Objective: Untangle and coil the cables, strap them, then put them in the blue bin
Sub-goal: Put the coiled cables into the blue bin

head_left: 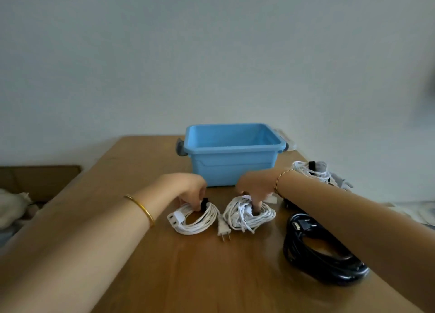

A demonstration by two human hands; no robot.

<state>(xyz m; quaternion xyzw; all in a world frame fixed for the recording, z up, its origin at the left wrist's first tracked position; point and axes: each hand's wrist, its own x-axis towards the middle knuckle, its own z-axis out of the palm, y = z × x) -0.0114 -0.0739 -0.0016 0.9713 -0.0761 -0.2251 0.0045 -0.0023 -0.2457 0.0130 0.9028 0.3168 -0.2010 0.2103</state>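
Counter bearing blue bin at its far edge, black cable coil near the right edge – mid-counter, left hand pinching the left white coil at its strap, right hand gripping the right white coil.

Plain pale grey-white wall fills upper half, 12 o'clock. Brown wooden worktop below, soft diffuse light. Brown cardboard box at 9 o'clock; pale cloth beneath it. Patterned fabric at 3 o'clock.
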